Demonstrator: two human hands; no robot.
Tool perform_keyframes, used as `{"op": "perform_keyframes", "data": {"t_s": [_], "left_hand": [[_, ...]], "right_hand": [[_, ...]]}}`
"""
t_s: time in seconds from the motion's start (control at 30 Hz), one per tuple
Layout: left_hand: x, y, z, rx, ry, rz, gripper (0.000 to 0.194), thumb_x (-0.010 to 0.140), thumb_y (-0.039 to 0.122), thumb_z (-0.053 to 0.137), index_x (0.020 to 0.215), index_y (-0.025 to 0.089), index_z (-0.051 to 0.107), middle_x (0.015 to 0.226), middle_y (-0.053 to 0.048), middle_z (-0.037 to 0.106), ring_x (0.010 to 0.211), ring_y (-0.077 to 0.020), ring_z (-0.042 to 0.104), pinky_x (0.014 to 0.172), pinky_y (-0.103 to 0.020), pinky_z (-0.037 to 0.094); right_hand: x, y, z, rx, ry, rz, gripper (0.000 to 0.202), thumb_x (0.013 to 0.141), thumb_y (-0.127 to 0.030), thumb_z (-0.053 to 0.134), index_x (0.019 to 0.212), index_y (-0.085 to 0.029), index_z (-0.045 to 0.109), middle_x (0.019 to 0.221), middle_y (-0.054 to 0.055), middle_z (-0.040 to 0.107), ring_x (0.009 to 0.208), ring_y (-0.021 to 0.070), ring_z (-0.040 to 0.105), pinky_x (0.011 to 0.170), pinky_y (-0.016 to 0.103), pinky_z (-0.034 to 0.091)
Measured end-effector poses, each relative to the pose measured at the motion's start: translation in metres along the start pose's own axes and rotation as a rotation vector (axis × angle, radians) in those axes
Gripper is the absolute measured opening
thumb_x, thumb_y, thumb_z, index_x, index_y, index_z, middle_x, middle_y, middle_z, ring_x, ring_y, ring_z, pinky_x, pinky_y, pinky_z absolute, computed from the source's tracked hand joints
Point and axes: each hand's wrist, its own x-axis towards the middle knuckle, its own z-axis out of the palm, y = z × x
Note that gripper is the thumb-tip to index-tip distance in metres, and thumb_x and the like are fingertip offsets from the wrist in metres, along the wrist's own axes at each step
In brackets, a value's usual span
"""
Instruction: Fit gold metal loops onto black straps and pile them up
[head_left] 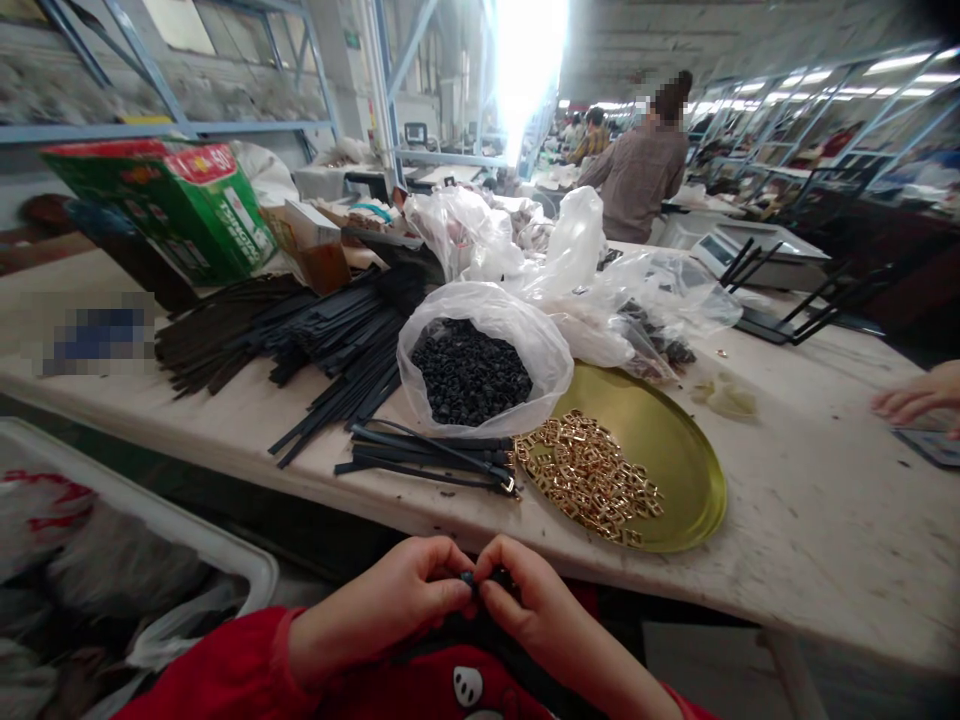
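Observation:
In front of my lap, my left hand [421, 588] pinches a small dark piece [468, 578] between thumb and forefinger. The fingertips of my right hand [516, 588] are closed on the same piece from the other side, and most of it is hidden by fingers. Just beyond, a bundle of dark straps [427, 458] with gold buckles at one end lies near the table edge. An open white plastic bag [551, 362] holds many small black pieces [472, 372]. Beside it, a gold-coloured round tray [686, 475] bears a heap of gold buckles [592, 475].
Long loose black straps [337, 325] lie fanned out at left, before a green carton [191, 215]. Clear plastic bags [525, 240] are piled behind. Another person's hand [922, 395] rests by a phone-like object at right. A white bin [247, 560] stands lower left.

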Motion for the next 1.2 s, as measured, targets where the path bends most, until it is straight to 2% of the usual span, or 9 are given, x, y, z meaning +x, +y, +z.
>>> {"op": "perform_keyframes", "data": {"t_s": [0.17, 0.3, 0.4, 0.53, 0.67, 0.77, 0.87, 1.03, 1.2], "left_hand": [[-0.004, 0.007, -0.003, 0.039, -0.044, 0.015, 0.023, 0.073, 0.027, 0.053, 0.089, 0.013, 0.063, 0.069, 0.003, 0.06, 0.053, -0.0073, 0.044, 0.047, -0.016, 0.032], [-0.004, 0.005, -0.002, 0.092, -0.073, 0.014, 0.024, 0.074, 0.025, 0.05, 0.09, 0.013, 0.064, 0.069, 0.002, 0.06, 0.055, -0.0077, 0.046, 0.047, -0.016, 0.033], [-0.002, -0.001, 0.001, 0.128, -0.054, 0.011, 0.024, 0.073, 0.025, 0.051, 0.089, 0.013, 0.064, 0.067, 0.002, 0.06, 0.054, -0.0083, 0.048, 0.047, -0.016, 0.033], [-0.004, -0.002, 0.001, 0.121, -0.057, 0.006, 0.025, 0.072, 0.028, 0.052, 0.089, 0.014, 0.063, 0.071, 0.001, 0.064, 0.055, -0.0094, 0.051, 0.048, -0.017, 0.035], [-0.011, 0.004, -0.003, 0.085, -0.142, 0.035, 0.031, 0.073, 0.024, 0.049, 0.099, 0.014, 0.061, 0.086, -0.002, 0.066, 0.064, -0.0109, 0.054, 0.055, -0.018, 0.04], [-0.013, 0.003, -0.002, 0.07, -0.149, 0.051, 0.032, 0.073, 0.021, 0.047, 0.101, 0.013, 0.061, 0.086, -0.002, 0.065, 0.063, -0.0099, 0.053, 0.055, -0.018, 0.039], [-0.012, -0.003, 0.002, 0.066, -0.094, 0.039, 0.027, 0.075, 0.026, 0.048, 0.094, 0.013, 0.062, 0.076, 0.0, 0.064, 0.058, -0.0086, 0.049, 0.051, -0.017, 0.036], [-0.011, -0.01, 0.006, 0.105, -0.072, 0.0, 0.026, 0.075, 0.028, 0.048, 0.09, 0.013, 0.063, 0.066, 0.002, 0.061, 0.051, -0.0082, 0.044, 0.045, -0.016, 0.032], [-0.017, -0.008, -0.002, 0.221, -0.111, 0.02, 0.027, 0.079, 0.033, 0.045, 0.084, 0.014, 0.064, 0.062, 0.003, 0.059, 0.049, -0.008, 0.041, 0.043, -0.016, 0.029]], "right_hand": [[0.0, 0.009, 0.002, 0.147, -0.072, 0.129, 0.005, 0.079, -0.021, 0.051, 0.082, -0.02, 0.047, 0.064, -0.005, 0.052, 0.053, 0.0092, 0.044, 0.048, 0.019, 0.034], [-0.002, 0.01, 0.004, -0.058, -0.014, 0.011, 0.005, 0.079, -0.018, 0.051, 0.075, -0.019, 0.052, 0.07, -0.002, 0.058, 0.065, 0.012, 0.051, 0.058, 0.022, 0.037], [-0.006, 0.008, 0.006, -0.146, -0.017, -0.042, 0.009, 0.08, -0.017, 0.051, 0.072, -0.019, 0.055, 0.073, 0.0, 0.061, 0.067, 0.0131, 0.053, 0.059, 0.023, 0.038], [-0.01, 0.007, 0.005, 0.002, -0.071, 0.018, 0.007, 0.081, -0.023, 0.052, 0.078, -0.019, 0.055, 0.073, -0.001, 0.06, 0.066, 0.0129, 0.053, 0.059, 0.022, 0.04], [-0.014, 0.01, 0.004, 0.167, -0.087, 0.055, 0.011, 0.087, -0.03, 0.045, 0.086, -0.02, 0.049, 0.073, -0.002, 0.058, 0.065, 0.0118, 0.052, 0.057, 0.021, 0.039], [-0.015, 0.01, 0.004, 0.096, -0.084, 0.019, 0.008, 0.086, -0.027, 0.046, 0.084, -0.02, 0.05, 0.073, -0.002, 0.058, 0.067, 0.0124, 0.053, 0.06, 0.022, 0.04], [-0.017, 0.008, 0.004, -0.012, -0.081, -0.025, 0.01, 0.086, -0.024, 0.045, 0.083, -0.02, 0.054, 0.076, 0.0, 0.06, 0.07, 0.0131, 0.054, 0.063, 0.022, 0.041], [-0.021, 0.01, 0.008, -0.258, -0.064, -0.124, 0.011, 0.084, -0.019, 0.045, 0.082, -0.02, 0.056, 0.079, 0.002, 0.062, 0.071, 0.0146, 0.055, 0.063, 0.024, 0.041], [-0.022, 0.016, 0.009, -0.304, -0.065, -0.127, 0.015, 0.089, -0.025, 0.039, 0.098, -0.021, 0.05, 0.085, 0.003, 0.063, 0.073, 0.0154, 0.058, 0.063, 0.024, 0.042]]}}
